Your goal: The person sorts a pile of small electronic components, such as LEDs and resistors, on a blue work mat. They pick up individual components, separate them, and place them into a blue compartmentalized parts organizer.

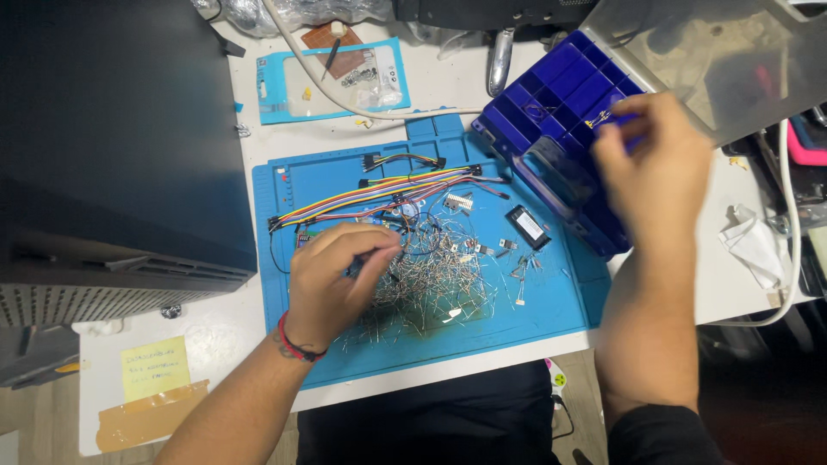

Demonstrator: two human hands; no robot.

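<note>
Worktop (224, 336), white and broad, carries everything, with a dark cabinet (112, 146) looming over its left side. On the middle lies a blue silicone mat (568, 301), and propped at its upper right corner sits a dark blue compartment box (551, 95) with its clear lid (689, 52) swung open.

Across the mat runs a band of rainbow jumper wires (370, 191), long axis left to right, rising slightly toward the right. Below it spreads a heap of loose resistors (431, 288) and other thin-legged parts, with a small black module (527, 227) just to the right.

The left hand (336, 275) rests on the near-left edge of that heap, fingers curled shut; it seems to pinch a thin part near the thumb, though what exactly I cannot tell. The right hand (655, 172) reaches up and away over the box, its fingertips closed on a small yellowish component (600, 121) at one of the upper compartments.

So the heap lies directly under the left hand, which is the nearer one, while the box sits well apart to the upper right, under the right hand. A yellow sticky note (155, 368) lies at the lower left, and a crumpled white tissue (754, 245) at the far right.
</note>
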